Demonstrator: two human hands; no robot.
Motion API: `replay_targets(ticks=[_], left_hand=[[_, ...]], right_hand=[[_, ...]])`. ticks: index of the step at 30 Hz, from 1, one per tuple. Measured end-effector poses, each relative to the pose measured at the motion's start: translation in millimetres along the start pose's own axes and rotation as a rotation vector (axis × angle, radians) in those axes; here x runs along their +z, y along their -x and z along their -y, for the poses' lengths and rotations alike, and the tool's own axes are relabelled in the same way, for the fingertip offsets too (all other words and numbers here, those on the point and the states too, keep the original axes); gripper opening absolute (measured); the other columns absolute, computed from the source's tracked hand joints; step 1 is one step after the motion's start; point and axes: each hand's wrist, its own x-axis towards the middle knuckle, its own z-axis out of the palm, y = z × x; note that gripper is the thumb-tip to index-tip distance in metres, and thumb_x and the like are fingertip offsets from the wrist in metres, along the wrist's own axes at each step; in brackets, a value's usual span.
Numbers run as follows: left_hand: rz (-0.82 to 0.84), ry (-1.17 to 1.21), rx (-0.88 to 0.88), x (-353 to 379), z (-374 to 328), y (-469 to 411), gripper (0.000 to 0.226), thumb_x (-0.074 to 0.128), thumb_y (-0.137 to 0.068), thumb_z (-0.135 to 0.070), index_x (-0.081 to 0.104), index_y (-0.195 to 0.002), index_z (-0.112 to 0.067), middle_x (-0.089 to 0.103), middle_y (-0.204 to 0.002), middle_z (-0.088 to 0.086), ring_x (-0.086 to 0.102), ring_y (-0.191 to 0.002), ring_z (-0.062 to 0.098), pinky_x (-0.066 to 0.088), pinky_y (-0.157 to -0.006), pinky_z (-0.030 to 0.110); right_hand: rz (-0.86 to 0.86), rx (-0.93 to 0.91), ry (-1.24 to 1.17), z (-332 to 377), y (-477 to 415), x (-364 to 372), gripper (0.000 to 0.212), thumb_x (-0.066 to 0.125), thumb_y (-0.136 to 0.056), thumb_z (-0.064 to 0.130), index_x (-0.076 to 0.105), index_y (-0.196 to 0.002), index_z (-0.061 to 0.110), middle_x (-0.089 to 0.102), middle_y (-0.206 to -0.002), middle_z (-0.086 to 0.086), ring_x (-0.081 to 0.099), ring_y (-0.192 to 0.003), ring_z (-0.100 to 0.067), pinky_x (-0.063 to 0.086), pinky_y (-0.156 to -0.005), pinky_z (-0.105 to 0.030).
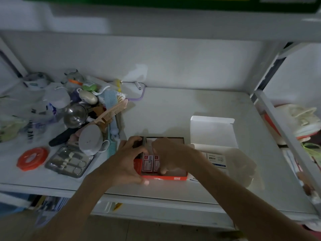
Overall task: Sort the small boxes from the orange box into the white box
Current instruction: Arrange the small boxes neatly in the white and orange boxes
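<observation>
The orange box (173, 178) lies open on the white shelf, near its front edge. Two small red and white boxes (150, 163) stand side by side in its left part. My left hand (129, 160) grips the orange box's left wall, thumb at the front corner. My right hand (169, 154) reaches down into the orange box just right of the small boxes, fingers curled; what they hold is hidden. The white box (212, 132) sits to the right with its lid raised, and a small white and blue box (216, 160) lies in it.
A pile of clutter fills the left of the shelf: combs (111, 113), a metal cup (75, 115), a manicure set (69, 161) and an orange lid (33, 158). A shelf post (284, 134) and shoes (302, 122) are at the right.
</observation>
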Motion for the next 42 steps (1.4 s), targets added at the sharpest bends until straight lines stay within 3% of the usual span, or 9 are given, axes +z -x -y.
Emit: replay_targets(ticks=[4, 7, 9, 13, 18, 27, 30, 34, 42], left_hand=[[0.084, 0.031, -0.042, -5.8, -4.0, -2.3, 0.072, 0.083, -0.051, -0.062, 0.055, -0.114, -0.041, 0.015, -0.132, -0.021, 0.017, -0.118, 0.005, 0.035, -0.102, 0.034], [0.131, -0.096, -0.053, -13.8, -14.0, -9.4, 0.046, 0.069, -0.076, -0.049, 0.061, -0.118, -0.032, 0.021, -0.137, -0.012, 0.018, -0.129, 0.017, 0.035, -0.107, 0.041], [0.107, -0.213, -0.013, -20.1, -20.2, -16.8, 0.035, 0.067, -0.075, -0.042, 0.070, -0.107, -0.028, 0.032, -0.128, -0.006, 0.025, -0.125, 0.018, 0.041, -0.099, 0.038], [0.181, -0.461, 0.105, -26.5, -32.4, -34.6, 0.051, 0.078, -0.058, -0.048, 0.073, -0.102, -0.023, 0.050, -0.116, -0.009, 0.036, -0.116, 0.013, 0.047, -0.089, 0.036], [0.170, -0.493, 0.117, -25.1, -38.8, -50.2, 0.042, 0.075, -0.058, -0.045, 0.067, -0.091, -0.020, 0.057, -0.096, -0.002, 0.065, -0.080, 0.017, 0.057, -0.064, 0.033], [0.319, -0.269, 0.080, -33.3, -16.8, -41.4, 0.039, 0.074, -0.071, -0.058, 0.074, -0.092, -0.025, 0.052, -0.112, -0.004, 0.039, -0.120, 0.014, 0.042, -0.097, 0.035], [0.360, -0.229, 0.031, -34.3, -20.1, -35.4, 0.054, 0.075, -0.055, -0.069, 0.070, -0.093, -0.031, 0.043, -0.117, -0.009, 0.035, -0.120, 0.011, 0.042, -0.100, 0.035], [0.385, -0.317, 0.031, -29.9, -21.8, -25.9, 0.086, 0.087, -0.048, -0.057, 0.050, -0.121, -0.030, 0.030, -0.129, -0.010, 0.026, -0.125, 0.007, 0.035, -0.108, 0.028], [0.250, -0.201, 0.143, -20.8, -11.3, -15.2, 0.067, 0.084, -0.059, -0.048, 0.057, -0.113, -0.021, 0.043, -0.126, -0.004, 0.025, -0.128, 0.008, 0.036, -0.101, 0.023]], right_hand=[[-0.004, -0.001, -0.027, -5.0, -3.4, 7.4, 0.043, 0.082, -0.062, 0.011, 0.057, -0.097, 0.011, 0.063, -0.101, -0.005, 0.064, -0.091, -0.024, 0.058, -0.076, -0.040], [-0.009, 0.013, -0.051, -7.7, -3.2, 12.5, 0.043, 0.080, -0.066, 0.010, 0.058, -0.104, 0.011, 0.062, -0.103, -0.006, 0.063, -0.092, -0.024, 0.057, -0.079, -0.040], [-0.024, 0.008, -0.068, -8.3, 0.2, 12.3, 0.042, 0.079, -0.068, 0.010, 0.059, -0.105, 0.011, 0.063, -0.105, -0.006, 0.063, -0.092, -0.023, 0.056, -0.079, -0.037], [-0.100, -0.054, -0.083, -6.6, 3.9, 11.0, 0.047, 0.076, -0.071, 0.008, 0.058, -0.115, 0.011, 0.061, -0.107, -0.001, 0.060, -0.094, -0.019, 0.052, -0.079, -0.031], [-0.111, 0.003, -0.128, -10.8, -1.0, 15.7, 0.052, 0.076, -0.067, 0.005, 0.059, -0.116, 0.008, 0.066, -0.108, -0.006, 0.066, -0.091, -0.027, 0.057, -0.079, -0.038], [-0.079, 0.042, -0.120, -19.7, 4.0, 14.4, 0.043, 0.081, -0.064, 0.015, 0.060, -0.102, 0.008, 0.064, -0.101, -0.007, 0.062, -0.086, -0.026, 0.056, -0.069, -0.037], [-0.062, 0.013, -0.132, -16.0, 4.0, 16.8, 0.042, 0.081, -0.064, 0.017, 0.060, -0.100, 0.009, 0.062, -0.103, -0.006, 0.062, -0.089, -0.025, 0.057, -0.075, -0.041], [-0.069, -0.011, -0.130, -13.4, 1.3, 20.0, 0.039, 0.081, -0.064, 0.016, 0.062, -0.096, 0.007, 0.063, -0.103, -0.006, 0.062, -0.091, -0.025, 0.057, -0.078, -0.044], [0.012, -0.030, -0.098, -11.9, 1.6, 15.6, 0.031, 0.072, -0.074, 0.008, 0.069, -0.105, 0.007, 0.067, -0.106, -0.007, 0.063, -0.095, -0.025, 0.056, -0.081, -0.039]])
